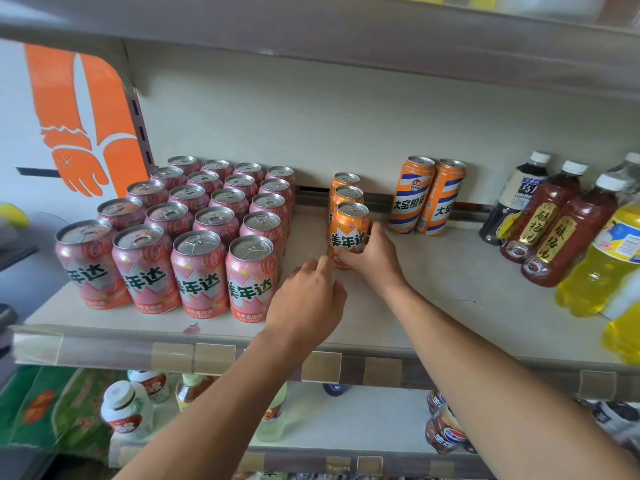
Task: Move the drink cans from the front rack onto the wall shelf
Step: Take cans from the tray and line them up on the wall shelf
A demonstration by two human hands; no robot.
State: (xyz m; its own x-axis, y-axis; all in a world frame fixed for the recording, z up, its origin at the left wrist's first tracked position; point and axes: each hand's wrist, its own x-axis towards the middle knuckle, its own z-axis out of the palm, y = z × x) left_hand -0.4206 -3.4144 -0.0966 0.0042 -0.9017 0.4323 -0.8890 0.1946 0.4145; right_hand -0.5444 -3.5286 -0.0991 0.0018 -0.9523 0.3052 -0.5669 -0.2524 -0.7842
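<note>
On the wall shelf [433, 296] three orange cans stand in a row running front to back. My right hand [372, 256] grips the front orange can [349, 226] low on its side, with the can upright on the shelf. Behind it stand the second orange can [348, 194] and the third orange can [346, 180]. My left hand [308, 299] hovers just left of the front can, index finger stretched toward its base, holding nothing. A block of several pink cans [194, 237] fills the shelf's left part.
Two tall orange-and-blue cans [427, 199] stand at the back right of the orange row. Dark, red and yellow bottles [561, 220] crowd the shelf's right end. A lower shelf [346, 420] holds bottles and cans. Another shelf board [311, 36] hangs overhead.
</note>
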